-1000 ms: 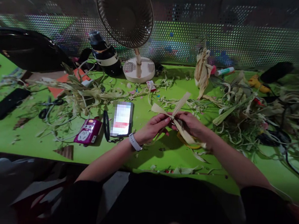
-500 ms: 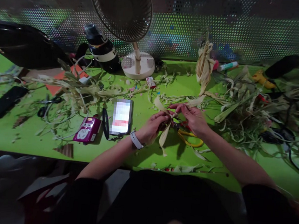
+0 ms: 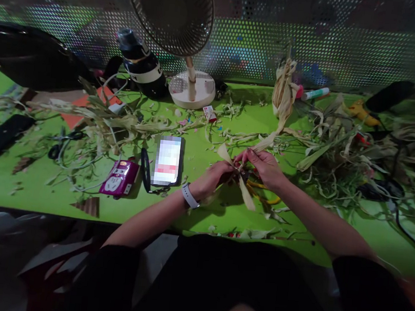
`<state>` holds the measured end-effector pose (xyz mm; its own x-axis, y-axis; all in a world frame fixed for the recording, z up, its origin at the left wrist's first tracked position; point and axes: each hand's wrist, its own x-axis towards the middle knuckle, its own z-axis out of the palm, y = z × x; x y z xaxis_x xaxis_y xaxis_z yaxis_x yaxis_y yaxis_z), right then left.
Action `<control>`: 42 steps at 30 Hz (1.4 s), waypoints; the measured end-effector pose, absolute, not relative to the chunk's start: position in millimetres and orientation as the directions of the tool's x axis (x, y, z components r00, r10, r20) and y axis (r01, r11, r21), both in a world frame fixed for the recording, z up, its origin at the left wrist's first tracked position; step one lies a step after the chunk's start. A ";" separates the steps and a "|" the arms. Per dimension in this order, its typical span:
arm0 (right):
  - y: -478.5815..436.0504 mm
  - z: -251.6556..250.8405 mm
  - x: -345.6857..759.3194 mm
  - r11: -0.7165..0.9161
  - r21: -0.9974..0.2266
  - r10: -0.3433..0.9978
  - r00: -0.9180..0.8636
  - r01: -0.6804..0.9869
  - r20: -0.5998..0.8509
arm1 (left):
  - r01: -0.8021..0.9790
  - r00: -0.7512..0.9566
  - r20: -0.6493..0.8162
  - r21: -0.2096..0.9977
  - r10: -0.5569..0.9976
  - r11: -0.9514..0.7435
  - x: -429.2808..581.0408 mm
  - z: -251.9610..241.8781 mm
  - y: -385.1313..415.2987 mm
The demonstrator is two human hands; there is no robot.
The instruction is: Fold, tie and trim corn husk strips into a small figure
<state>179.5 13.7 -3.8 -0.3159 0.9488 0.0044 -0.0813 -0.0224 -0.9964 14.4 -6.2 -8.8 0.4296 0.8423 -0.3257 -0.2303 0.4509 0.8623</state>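
Pale, dry corn husk strips (image 3: 247, 194) cross between my two hands, low over the green table. My left hand (image 3: 217, 177), with a white band at its wrist, is closed on the husk where the strips meet. Opposite it, my right hand (image 3: 265, 167) pinches the same husk between thumb and fingers. A longer husk strip (image 3: 266, 142) runs from there up toward a bundled husk piece (image 3: 284, 92) at the back. Yellow-handled pliers or scissors (image 3: 267, 199) lie under my right hand, their working end hidden.
Husk scraps pile up at the right (image 3: 333, 148) and left (image 3: 122, 123). Left of my hands lie a lit phone (image 3: 168, 161), a purple power socket (image 3: 120, 177) and scissors (image 3: 63, 144). A fan (image 3: 192, 88) and dark bottle (image 3: 142, 66) stand behind, before a perforated metal panel (image 3: 254, 47).
The loose lower husk end has swung to the right and now points down-right. Both hands have drawn slightly lower, fingers still at the crossing of the strips.
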 end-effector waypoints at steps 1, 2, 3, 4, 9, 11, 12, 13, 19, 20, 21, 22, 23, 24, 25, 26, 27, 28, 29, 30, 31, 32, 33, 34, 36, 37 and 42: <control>14.1 -4.3 179.9 -0.018 -0.997 0.950 -0.313 -0.078 0.007 | -0.222 0.454 -0.323 0.862 0.830 0.456 13.7 -9.6 -5.8; 14.4 -4.7 180.3 -0.007 -0.997 0.954 -0.301 -0.077 0.016 | -0.207 0.472 -0.317 0.867 0.823 0.453 13.1 -9.9 -5.5; 14.6 -5.0 180.6 0.006 -0.997 0.959 -0.283 -0.076 0.028 | -0.190 0.480 -0.308 0.877 0.822 0.440 12.6 -9.8 -5.1; 14.7 -5.3 180.6 0.016 -0.997 0.964 -0.262 -0.075 0.035 | -0.177 0.478 -0.296 0.890 0.827 0.421 12.2 -9.3 -4.8; 14.9 -8.7 179.3 -0.002 -0.998 0.982 -0.186 -0.062 0.010 | -0.149 0.524 -0.247 0.916 0.815 0.373 11.2 -8.0 -2.8; 16.7 -8.5 180.5 -0.035 -0.998 0.984 -0.174 -0.046 -0.026 | -0.154 0.533 -0.251 0.910 0.808 0.384 11.1 -9.9 -1.3; 18.2 -6.9 182.4 -0.039 -0.999 0.984 -0.174 -0.026 -0.033 | -0.179 0.522 -0.248 0.904 0.816 0.389 11.0 -11.0 0.0; 19.8 -3.7 185.3 -0.022 -1.000 0.985 -0.169 0.007 -0.022 | -0.226 0.490 -0.239 0.894 0.838 0.387 10.7 -11.9 1.6; 16.9 29.9 203.9 0.439 -0.738 0.828 0.089 0.512 0.554 | -0.628 0.091 -0.157 0.757 0.983 0.179 3.2 -10.6 17.5; 12.5 31.8 202.7 0.477 -0.667 0.786 0.061 0.573 0.615 | -0.664 0.069 -0.147 0.731 0.987 0.156 2.0 -10.1 19.2; 7.6 31.1 199.6 0.499 -0.628 0.789 -0.015 0.597 0.614 | -0.689 0.058 -0.143 0.711 0.988 0.143 1.3 -9.7 20.1; 2.6 27.8 195.1 0.507 -0.622 0.823 -0.123 0.597 0.554 | -0.703 0.050 -0.145 0.698 0.988 0.138 1.1 -9.6 20.3; -1.9 22.4 189.4 0.493 -0.637 0.860 -0.223 0.593 0.458 | -0.709 0.045 -0.153 0.691 0.987 0.140 1.3 -9.6 19.8; -5.6 15.4 183.3 0.460 -0.662 0.887 -0.279 0.591 0.367 | -0.709 0.042 -0.166 0.690 0.985 0.147 1.9 -9.7 18.8; -8.2 7.6 177.3 0.412 -0.686 0.911 -0.270 0.600 0.312 | -0.704 0.039 -0.178 0.693 0.983 0.153 2.7 -9.8 17.5; -9.8 -0.2 172.1 0.350 -0.725 0.936 -0.245 0.593 0.252 | -0.697 0.040 -0.185 0.699 0.982 0.160 3.6 -9.7 16.1; -10.6 -7.3 167.9 0.289 -0.782 0.953 -0.244 0.551 0.180 | -0.688 0.046 -0.186 0.706 0.981 0.166 4.4 -9.7 14.7; -10.7 -13.2 164.9 0.231 -0.843 0.957 -0.272 0.486 0.106 | -0.677 0.049 -0.183 0.717 0.982 0.168 5.0 -9.6 13.6; -10.4 -17.5 163.3 0.181 -0.886 0.950 -0.310 0.427 0.045 | -0.662 0.049 -0.181 0.731 0.982 0.168 5.3 -9.5 13.0; -10.0 -20.0 162.9 0.155 -0.906 0.936 -0.352 0.394 0.007 | -0.642 0.044 -0.181 0.749 0.982 0.167 5.3 -9.6 13.0; -9.6 -20.7 163.6 0.169 -0.900 0.922 -0.386 0.403 0.000 | -0.617 0.034 -0.182 0.770 0.983 0.164 4.9 -9.9 13.7; -9.2 -19.8 165.1 0.228 -0.862 0.912 -0.409 0.453 0.026 | -0.584 0.023 -0.179 0.796 0.984 0.159 4.1 -10.4 15.0; -8.9 -17.6 167.1 0.319 -0.788 0.901 -0.428 0.528 0.078 | -0.545 0.019 -0.174 0.824 0.985 0.156 3.1 -11.1 16.8; -8.8 -14.3 169.4 0.421 -0.676 0.880 -0.452 0.605 0.145 | -0.501 0.023 -0.166 0.852 0.986 0.155 1.8 -12.0 18.8; -8.9 -6.0 174.2 0.587 -0.392 0.809 -0.525 0.708 0.264 | -0.397 0.055 -0.144 0.905 0.988 0.155 -0.9 -14.0 22.7; -9.1 -1.4 176.2 0.635 -0.252 0.768 -0.563 0.730 0.306 | -0.336 0.075 -0.132 0.930 0.988 0.149 -2.2 -15.0 24.1; -7.2 13.8 182.1 0.651 0.095 0.647 -0.616 0.753 0.448 | -0.073 0.143 -0.032 0.996 0.989 0.043 -4.5 -18.3 22.7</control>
